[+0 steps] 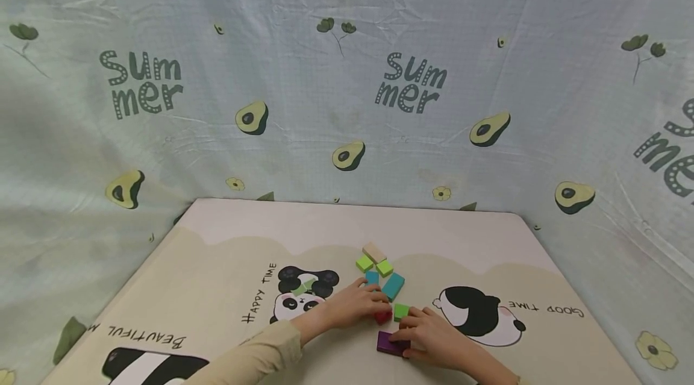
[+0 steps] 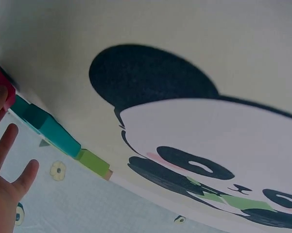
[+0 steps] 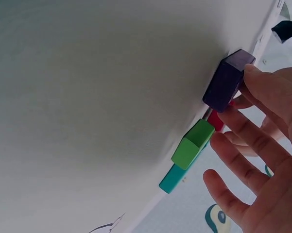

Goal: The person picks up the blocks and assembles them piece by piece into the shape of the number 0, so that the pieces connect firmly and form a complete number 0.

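Note:
In the head view my left hand (image 1: 353, 305) pinches a red block (image 1: 383, 316). The left wrist view shows the thumb against this red block (image 2: 4, 87), with other fingers spread. To its right, my right hand (image 1: 434, 338) holds a purple block (image 1: 387, 343) on the table nearer to me. In the right wrist view the thumb and forefinger are at the two sides of that purple block (image 3: 226, 82); the remaining fingers are extended. A green block (image 1: 401, 312) lies just beyond the right fingers. Part of the red block is hidden by the left fingers.
Beyond the hands lie two blue blocks, one tilted (image 1: 393, 286) and one partly covered (image 1: 372, 277). Farther back are two light green blocks (image 1: 364, 262) and a wooden block (image 1: 373, 252). The table (image 1: 233, 294) has printed pandas; a patterned curtain (image 1: 293, 150) hangs behind.

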Available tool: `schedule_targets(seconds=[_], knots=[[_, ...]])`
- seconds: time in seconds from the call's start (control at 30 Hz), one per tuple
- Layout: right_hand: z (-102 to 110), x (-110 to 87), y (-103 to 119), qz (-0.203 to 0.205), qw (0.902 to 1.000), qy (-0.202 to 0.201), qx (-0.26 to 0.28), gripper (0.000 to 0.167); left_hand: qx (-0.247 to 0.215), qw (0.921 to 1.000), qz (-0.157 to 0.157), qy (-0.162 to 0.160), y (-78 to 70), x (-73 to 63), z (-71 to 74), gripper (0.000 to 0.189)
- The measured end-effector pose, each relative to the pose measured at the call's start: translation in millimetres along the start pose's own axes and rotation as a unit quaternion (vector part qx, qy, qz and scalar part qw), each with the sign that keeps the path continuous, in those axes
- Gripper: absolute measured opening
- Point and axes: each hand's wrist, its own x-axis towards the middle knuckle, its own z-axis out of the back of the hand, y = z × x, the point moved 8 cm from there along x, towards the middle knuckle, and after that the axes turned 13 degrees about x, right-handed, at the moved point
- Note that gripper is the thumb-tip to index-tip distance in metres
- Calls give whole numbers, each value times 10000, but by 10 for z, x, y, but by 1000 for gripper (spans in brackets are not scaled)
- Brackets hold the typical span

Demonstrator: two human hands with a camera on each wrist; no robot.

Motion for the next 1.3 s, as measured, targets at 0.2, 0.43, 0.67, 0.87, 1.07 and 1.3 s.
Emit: schedule_targets(seconds=[0.2, 0.43, 0.67, 0.87, 1.07, 1.3], knots=[[-14, 4, -31, -238, 9994, 150, 213, 25, 27, 9999, 51, -128, 24, -57, 89, 28], [-25, -3, -57, -500, 9977, 227, 403, 25, -158, 9997, 201, -46, 29, -178, 105, 34], [-35, 1, -72, -623, 9965, 303, 466, 26, 171, 9989, 331, -284, 41, -281, 143, 37], [-23, 1, -72, -669, 9958, 329, 528, 26, 759, 9964, 185, -336, -29, -320, 123, 33], [-6, 4, -65, -643, 9962, 344, 486, 25, 1072, 9935, 66, -363, -100, -309, 93, 25], [-22, 22, -61, -781, 9943, 487, 546, 25, 693, 9974, -41, -179, -147, -297, 53, 18]])
